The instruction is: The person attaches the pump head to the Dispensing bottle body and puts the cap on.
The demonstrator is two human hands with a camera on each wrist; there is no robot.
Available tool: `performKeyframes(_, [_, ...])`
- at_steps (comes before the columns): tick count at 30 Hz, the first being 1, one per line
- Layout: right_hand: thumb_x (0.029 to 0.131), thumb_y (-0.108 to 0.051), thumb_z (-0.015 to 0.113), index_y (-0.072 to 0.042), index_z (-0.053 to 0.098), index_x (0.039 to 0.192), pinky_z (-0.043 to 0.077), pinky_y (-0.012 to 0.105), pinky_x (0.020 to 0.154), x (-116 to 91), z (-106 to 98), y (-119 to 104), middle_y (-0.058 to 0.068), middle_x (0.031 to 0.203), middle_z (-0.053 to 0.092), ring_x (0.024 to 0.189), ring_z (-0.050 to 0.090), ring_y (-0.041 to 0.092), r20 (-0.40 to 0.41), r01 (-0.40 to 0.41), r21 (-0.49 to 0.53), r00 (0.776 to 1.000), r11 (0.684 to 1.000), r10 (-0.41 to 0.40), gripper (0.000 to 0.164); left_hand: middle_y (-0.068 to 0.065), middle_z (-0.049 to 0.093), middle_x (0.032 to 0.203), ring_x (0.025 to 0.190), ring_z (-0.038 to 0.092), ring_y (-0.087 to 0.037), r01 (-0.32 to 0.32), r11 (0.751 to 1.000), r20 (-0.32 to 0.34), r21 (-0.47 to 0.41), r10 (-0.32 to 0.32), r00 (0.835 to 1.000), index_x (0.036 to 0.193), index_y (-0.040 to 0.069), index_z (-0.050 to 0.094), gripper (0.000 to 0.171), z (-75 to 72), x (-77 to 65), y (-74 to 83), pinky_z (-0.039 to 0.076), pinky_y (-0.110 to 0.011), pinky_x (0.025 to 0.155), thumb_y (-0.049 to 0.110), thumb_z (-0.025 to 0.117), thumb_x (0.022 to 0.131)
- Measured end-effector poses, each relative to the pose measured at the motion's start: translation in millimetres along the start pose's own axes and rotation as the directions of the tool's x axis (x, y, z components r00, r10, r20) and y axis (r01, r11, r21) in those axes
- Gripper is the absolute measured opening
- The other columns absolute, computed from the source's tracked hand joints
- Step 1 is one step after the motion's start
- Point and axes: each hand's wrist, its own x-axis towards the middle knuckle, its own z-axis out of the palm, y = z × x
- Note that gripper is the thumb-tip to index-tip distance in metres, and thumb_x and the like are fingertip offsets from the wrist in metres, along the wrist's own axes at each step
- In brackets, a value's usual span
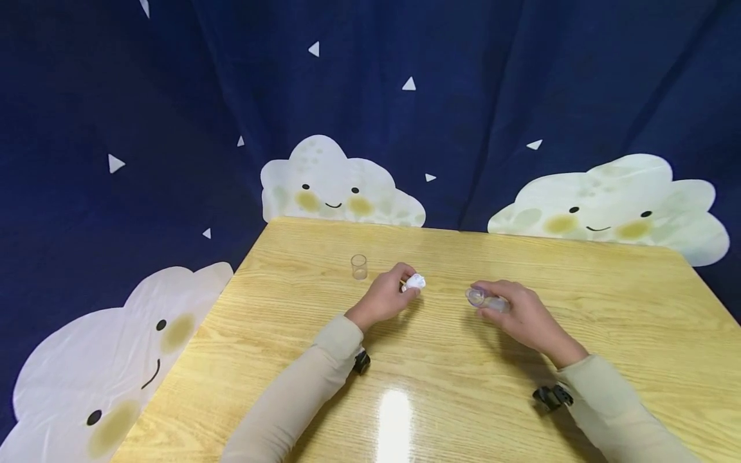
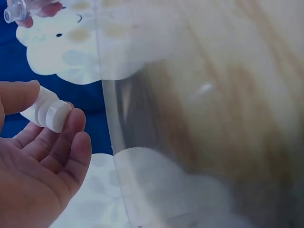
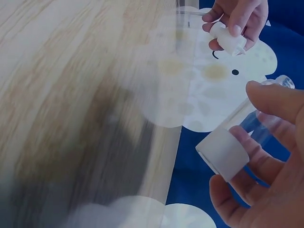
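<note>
My left hand [image 1: 383, 298] pinches a small white pump head [image 1: 415, 281] between thumb and fingers above the table. In the left wrist view the white pump head [image 2: 46, 108] has a stepped, cylindrical shape. To its right, my right hand [image 1: 525, 316] grips a clear bottle [image 1: 496, 305], tilted, its open neck pointing toward the left hand. The right wrist view shows the bottle's white base [image 3: 224, 153], with the thumb on the clear wall and fingers beneath. A gap separates the two parts.
A clear cylindrical cap [image 1: 359, 267] stands on the wooden table [image 1: 451, 399], just beyond and left of the left hand. Behind the table hangs a dark blue curtain [image 1: 359, 83] with printed clouds. Each wrist wears a small black camera [image 1: 550, 397].
</note>
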Motion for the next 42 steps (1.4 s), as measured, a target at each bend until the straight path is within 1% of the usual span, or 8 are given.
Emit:
performKeyframes(6, [0.083,-0.007,0.077,-0.005,0.068,0.125,0.054,0.04,0.075,4.2,5.8,-2.0,0.018,0.116,0.072,0.097,0.069,0.03,0.009,-0.013,0.009,1.0,1.0,0.013,0.042,-0.009,0.067,0.114,0.091,0.063,-0.013,-0.02,1.0,0.0,0.011,0.02,1.0,0.126,0.006,0.056,0.032,0.5,-2.0,-2.5,0.051,-0.02,0.075,0.018,0.062,0.097])
performKeyframes(11, [0.083,-0.006,0.077,-0.005,0.068,0.125,0.054,0.042,0.077,7.9,6.1,-4.3,0.018,0.118,0.071,0.098,0.069,0.031,-0.004,0.012,0.003,1.0,1.0,-0.012,0.043,-0.008,0.069,0.109,0.09,0.061,-0.013,-0.056,0.998,0.009,-0.018,0.056,0.998,0.122,0.006,0.061,0.029,-1.0,-4.4,-0.2,0.05,-0.02,0.076,0.017,0.064,0.096])
performKeyframes(15, [0.083,-0.006,0.076,-0.004,0.068,0.124,0.055,0.047,0.08,12.6,6.7,-4.8,0.019,0.118,0.071,0.1,0.069,0.034,-0.01,0.031,-0.001,0.999,1.0,-0.031,0.041,-0.01,0.07,0.11,0.093,0.064,-0.015,-0.067,0.996,0.007,-0.054,0.067,0.998,0.123,0.004,0.061,0.03,-2.4,-7.0,-0.5,0.051,-0.021,0.08,0.014,0.064,0.096])
performKeyframes(20, [0.084,-0.007,0.076,-0.003,0.068,0.123,0.055,0.05,0.083,18.0,8.9,-4.8,0.019,0.118,0.071,0.102,0.069,0.035,-0.008,0.007,0.004,1.0,1.0,-0.007,0.041,-0.011,0.07,0.11,0.091,0.064,-0.016,-0.068,0.993,-0.016,-0.096,0.067,0.998,0.126,0.004,0.059,0.032,-5.7,-9.3,-1.8,0.052,-0.021,0.077,0.013,0.063,0.096])
performKeyframes(23, [0.084,-0.007,0.077,-0.002,0.068,0.122,0.055,0.05,0.084,18.7,10.7,-5.7,0.019,0.115,0.072,0.102,0.069,0.036,0.001,-0.018,0.005,1.0,1.0,0.018,0.039,-0.01,0.07,0.11,0.088,0.063,-0.014,-0.08,0.991,-0.045,-0.106,0.075,0.996,0.126,0.005,0.06,0.032,-7.3,-10.9,-3.0,0.051,-0.02,0.074,0.015,0.063,0.096])
performKeyframes(29, [0.085,-0.01,0.076,-0.001,0.069,0.12,0.053,0.046,0.079,18.4,13.1,-9.3,0.018,0.11,0.073,0.097,0.069,0.034,0.017,-0.04,-0.008,0.999,0.999,0.04,0.037,-0.01,0.07,0.109,0.082,0.061,-0.012,-0.108,0.987,-0.151,-0.122,0.089,0.984,0.125,0.009,0.063,0.031,-8.8,-13.5,-4.0,0.052,-0.019,0.072,0.017,0.066,0.095])
performKeyframes(35, [0.085,-0.006,0.075,0.0,0.067,0.122,0.054,0.053,0.087,15.5,11.0,-8.9,0.02,0.114,0.071,0.104,0.068,0.037,0.026,-0.022,-0.01,0.999,1.0,0.022,0.038,-0.011,0.068,0.113,0.084,0.058,-0.013,-0.116,0.986,-0.18,-0.121,0.093,0.979,0.128,0.009,0.063,0.035,-10.0,-15.5,-1.0,0.051,-0.018,0.071,0.013,0.068,0.093])
performKeyframes(42, [0.084,-0.003,0.076,-0.002,0.068,0.121,0.054,0.05,0.084,14.6,11.6,-9.0,0.018,0.113,0.072,0.102,0.069,0.034,0.004,0.001,0.0,1.0,1.0,-0.001,0.038,-0.01,0.068,0.114,0.083,0.056,-0.014,-0.154,0.985,-0.221,-0.073,0.134,0.966,0.127,0.009,0.065,0.035,-10.1,-16.5,2.6,0.048,-0.02,0.07,0.013,0.069,0.092])
